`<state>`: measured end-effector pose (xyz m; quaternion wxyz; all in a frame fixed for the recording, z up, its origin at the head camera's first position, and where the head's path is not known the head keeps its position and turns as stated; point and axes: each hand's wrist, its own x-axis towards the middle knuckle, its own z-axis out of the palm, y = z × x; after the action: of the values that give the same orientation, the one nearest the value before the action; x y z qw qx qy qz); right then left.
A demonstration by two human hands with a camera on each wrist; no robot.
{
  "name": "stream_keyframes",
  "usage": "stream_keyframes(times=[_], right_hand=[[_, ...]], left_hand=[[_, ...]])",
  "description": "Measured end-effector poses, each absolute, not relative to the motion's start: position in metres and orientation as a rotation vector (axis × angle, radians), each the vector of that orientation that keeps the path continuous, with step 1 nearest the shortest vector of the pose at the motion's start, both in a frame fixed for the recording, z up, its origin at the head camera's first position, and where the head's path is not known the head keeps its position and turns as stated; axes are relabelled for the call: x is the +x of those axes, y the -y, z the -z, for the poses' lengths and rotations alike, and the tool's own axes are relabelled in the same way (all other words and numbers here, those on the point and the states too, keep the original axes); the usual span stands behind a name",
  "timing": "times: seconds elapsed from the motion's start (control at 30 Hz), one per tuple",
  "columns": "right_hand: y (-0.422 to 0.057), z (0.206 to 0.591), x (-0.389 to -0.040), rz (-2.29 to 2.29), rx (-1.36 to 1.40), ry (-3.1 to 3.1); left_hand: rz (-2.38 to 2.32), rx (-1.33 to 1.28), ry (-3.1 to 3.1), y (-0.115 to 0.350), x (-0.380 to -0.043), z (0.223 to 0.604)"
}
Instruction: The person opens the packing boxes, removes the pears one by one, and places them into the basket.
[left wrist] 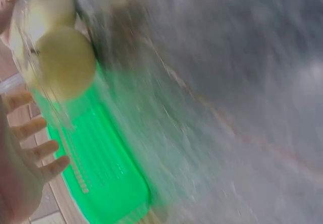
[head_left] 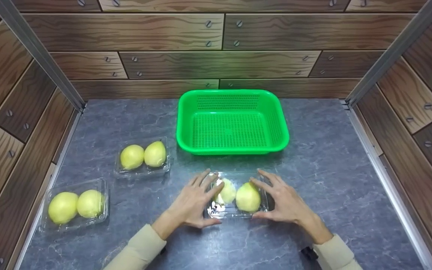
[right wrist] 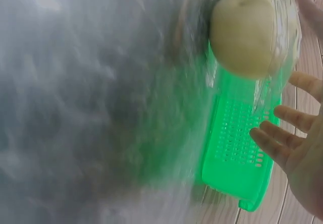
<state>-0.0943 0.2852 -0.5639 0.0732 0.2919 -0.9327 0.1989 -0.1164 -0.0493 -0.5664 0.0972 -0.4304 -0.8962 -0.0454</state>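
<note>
A clear plastic clamshell box (head_left: pixel 233 215) with two yellow-green pears (head_left: pixel 248 198) sits in front of me on the grey surface. At its left end is my left hand (head_left: pixel 193 202), fingers spread and fingertips overlapping the lid. My right hand (head_left: pixel 285 200) is at the other end, its fingers apart and its thumb by the near corner. Both wrist views show fairly straight fingers beside the box: the left hand (left wrist: pixel 22 168) near one pear (left wrist: pixel 65 62), the right hand (right wrist: pixel 303 148) below another pear (right wrist: pixel 245 37).
Behind the box stands a green perforated basket (head_left: pixel 184 127) holding nothing. Two more clear boxes of pears lie to the left, one farther back (head_left: pixel 141 172) and one nearer (head_left: pixel 105 202). Wood-patterned walls (head_left: pixel 171 32) and metal rails (head_left: pixel 388 191) border the surface.
</note>
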Motion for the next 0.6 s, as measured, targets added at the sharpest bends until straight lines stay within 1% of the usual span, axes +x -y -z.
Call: stream_keyframes(times=[0.3, 0.6], right_hand=[[-0.292, 0.561, -0.115, -0.641, 1.007, 2.831], [-0.292, 0.56, -0.122, -0.641, 1.084, 2.801]], left_hand=[[0.042, -1.246, 2.632, 0.031, -0.099, 0.569], [0.064, -1.227, 2.602, 0.028, -0.095, 0.573]])
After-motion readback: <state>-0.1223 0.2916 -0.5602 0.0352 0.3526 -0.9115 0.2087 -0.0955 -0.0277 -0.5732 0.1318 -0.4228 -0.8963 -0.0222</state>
